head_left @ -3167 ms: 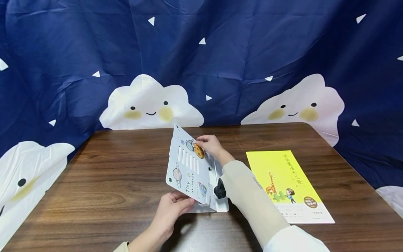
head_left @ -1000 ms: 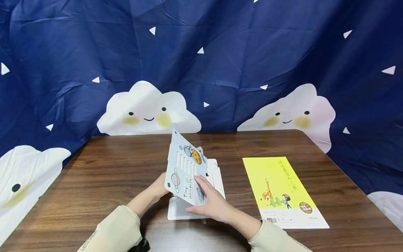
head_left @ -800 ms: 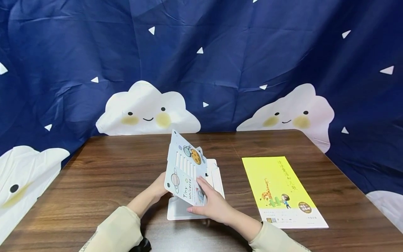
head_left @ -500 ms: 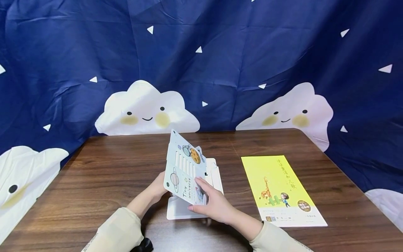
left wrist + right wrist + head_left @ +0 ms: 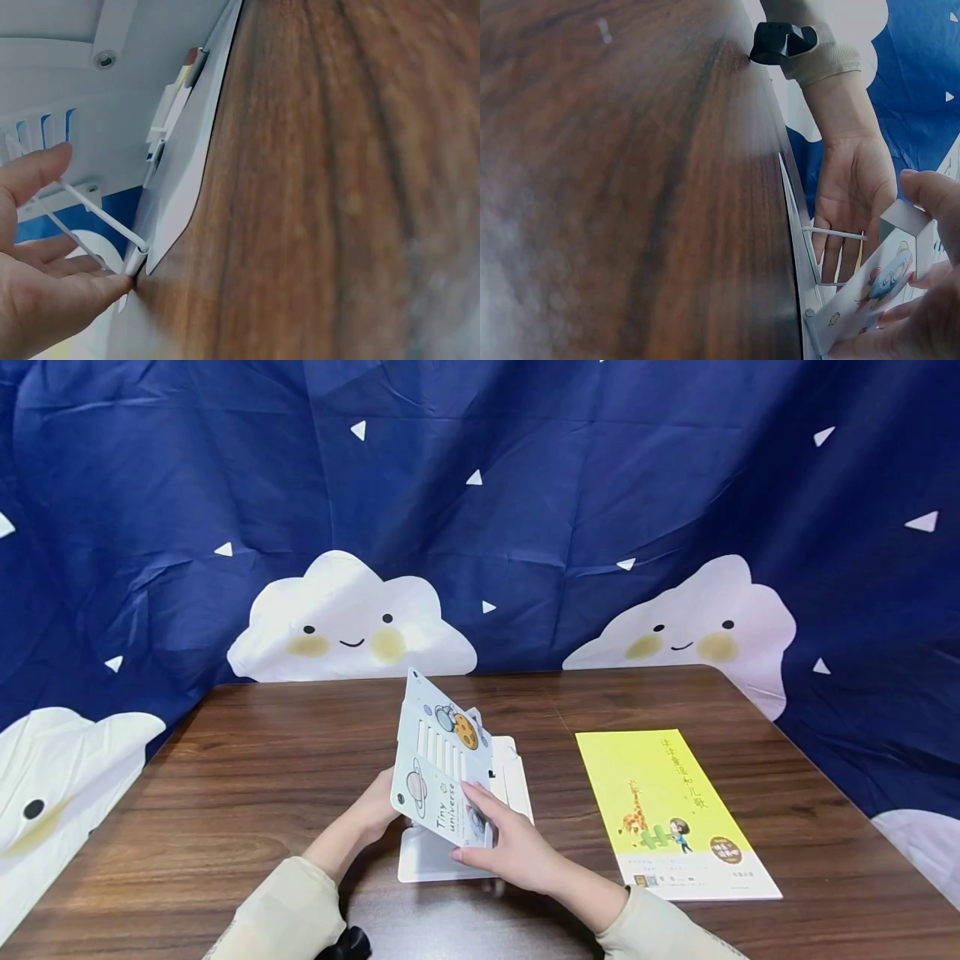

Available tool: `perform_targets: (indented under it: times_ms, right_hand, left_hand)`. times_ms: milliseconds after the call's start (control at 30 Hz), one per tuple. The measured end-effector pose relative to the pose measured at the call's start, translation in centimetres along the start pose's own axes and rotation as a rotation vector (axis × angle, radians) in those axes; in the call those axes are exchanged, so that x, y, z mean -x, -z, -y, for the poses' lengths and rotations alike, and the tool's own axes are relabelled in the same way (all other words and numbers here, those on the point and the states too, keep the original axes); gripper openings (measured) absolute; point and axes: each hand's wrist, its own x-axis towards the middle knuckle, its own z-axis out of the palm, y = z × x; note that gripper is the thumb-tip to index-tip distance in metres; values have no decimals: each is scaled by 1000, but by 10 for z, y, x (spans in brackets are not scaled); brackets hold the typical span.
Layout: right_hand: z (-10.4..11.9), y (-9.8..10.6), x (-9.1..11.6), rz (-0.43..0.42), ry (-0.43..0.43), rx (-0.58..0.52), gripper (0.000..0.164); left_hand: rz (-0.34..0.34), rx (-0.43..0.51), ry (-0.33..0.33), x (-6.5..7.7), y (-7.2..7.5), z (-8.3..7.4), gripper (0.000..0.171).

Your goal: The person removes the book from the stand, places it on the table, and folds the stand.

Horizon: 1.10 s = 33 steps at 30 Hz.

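Observation:
A pale folding book stand (image 5: 432,758) printed "Tiny universe" stands mid-table, its slotted panel tilted up over a white base plate (image 5: 435,862). Behind the panel my left hand (image 5: 377,803) is partly hidden in the head view. In the left wrist view its fingers lie against the stand's thin white wire support (image 5: 112,217), thumb on the other side; the right wrist view shows these fingers nearly straight. My right hand (image 5: 519,847) grips the panel's lower right edge, thumb low and fingers on the printed face. Close by its thumb is the bent ledge (image 5: 907,219).
A yellow book (image 5: 660,793) with a giraffe on its cover lies flat to the right on the brown wooden table (image 5: 300,735). Behind the far edge hangs a dark blue curtain (image 5: 525,527) with clouds.
Since the oldest frame, my right hand has come from the panel's upper right to its lower edge. My left hand has gone from that edge to behind the panel. Over the last second both barely move.

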Motion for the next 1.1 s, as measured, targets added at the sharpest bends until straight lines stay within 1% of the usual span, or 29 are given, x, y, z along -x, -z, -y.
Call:
perform_targets:
  times_ms: [133,300,467,600,733,833,967,1033,1100]
  right_hand:
    - [1,1,0,6,0,-18,76]
    - [1,0,1,6,-2,-45,75]
    - [0,0,3,12,2,-49,74]
    - [-1,0,4,19,3,-64,74]
    - [1,1,5,23,2,-76,73]
    - [7,4,6,20,6,-106,72]
    - [16,8,8,26,16,-181,70]
    - [14,9,9,33,12,-194,69]
    - [8,9,9,36,12,-209,69]
  left_hand:
    - [-6,12,-11,-1,-1,0,46]
    - [2,23,-1,-1,-1,0,49]
    - [-7,43,5,-1,-1,0,51]
    - [-25,65,30,-1,-1,1,49]
    - [-42,84,58,-1,-2,1,54]
    - [-39,112,61,-1,-2,1,61]
    - [-23,159,59,-2,-1,2,66]
    - [-19,158,59,-2,-1,2,67]
    - [-21,142,71,-1,-1,2,68]
